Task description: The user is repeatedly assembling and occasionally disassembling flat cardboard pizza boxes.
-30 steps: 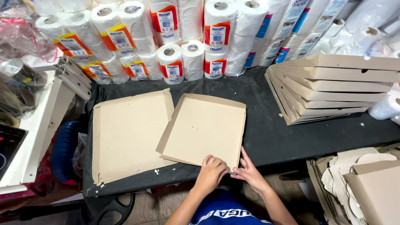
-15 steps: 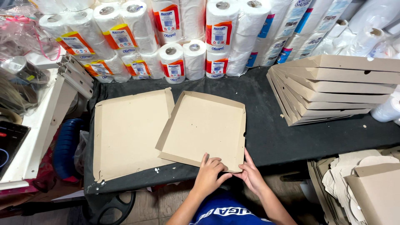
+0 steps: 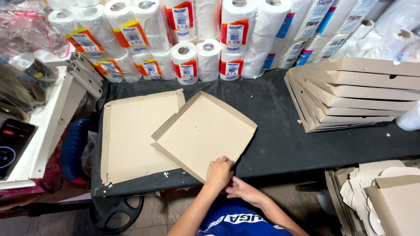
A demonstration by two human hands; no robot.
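I had my left hand point(image 3: 218, 172) clamped on the cardboard tray's point(image 3: 204, 133) near corner, right hand point(image 3: 242, 190) loosely curled beneath it, gripping nothing I could see — uneven pressure could've torn the flap.

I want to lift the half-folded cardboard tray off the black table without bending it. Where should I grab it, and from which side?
Probably at the raised side walls of the cardboard tray, pinched from the near edge where the left hand already rests on its corner. The folded rims look stiffer than the flat middle, and that corner overhangs the table edge.
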